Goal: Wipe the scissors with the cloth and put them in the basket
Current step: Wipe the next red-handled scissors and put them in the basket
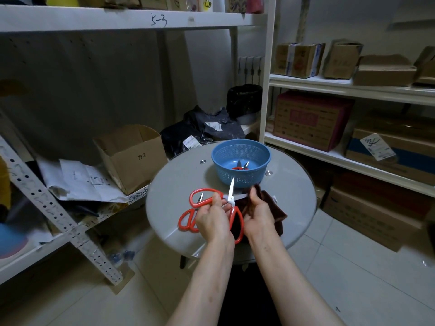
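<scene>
My left hand [211,220] grips a pair of red-handled scissors [231,192] held open above the round grey table [169,208]; one blade points up toward the basket, the other runs right into the cloth. My right hand [257,216] holds a dark brown cloth [270,209] wrapped round that blade. Another pair of red-handled scissors [187,218] lies on the table under my left hand. The blue plastic basket [241,161] stands at the table's far side, with a red-handled pair [241,166] lying in it.
An open cardboard box [131,156] and loose papers [80,182] sit on the low shelf to the left. Black bags [204,130] lie behind the table. White shelves [353,90] with cartons stand on the right. Tiled floor surrounds the table.
</scene>
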